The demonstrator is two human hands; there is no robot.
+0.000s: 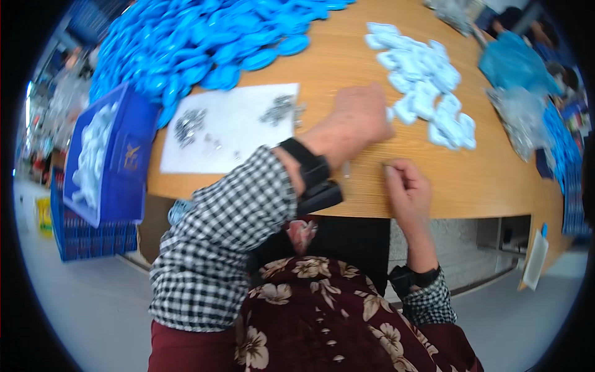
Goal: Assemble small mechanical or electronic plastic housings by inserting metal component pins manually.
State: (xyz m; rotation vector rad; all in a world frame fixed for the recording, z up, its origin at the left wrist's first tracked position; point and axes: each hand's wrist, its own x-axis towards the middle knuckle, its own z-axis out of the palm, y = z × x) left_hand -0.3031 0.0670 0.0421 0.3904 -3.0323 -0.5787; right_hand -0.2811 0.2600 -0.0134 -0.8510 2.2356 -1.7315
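Observation:
My left hand (362,115) reaches across the table to the near-left edge of a group of pale blue moulded plastic pieces (421,68). Its back faces up and is a little blurred, so the fingers are hidden; a sliver of pale blue shows right beside it. Closer to the table's front edge, my right hand (410,192) is closed, thumb and fingers curled together. A tiny dark spot shows at its fingertips, too small to name. Left of my left forearm lies a white sheet (211,155) with small piles of shiny metal parts (190,127).
A large heap of bright blue oval plastic pieces (204,43) covers the far left. A blue bin (127,167) of pale blue pieces stands at the table's left edge. Clear plastic bags (520,124) and a teal bag (517,62) sit at the right. The wooden table's (471,192) front edge is near me.

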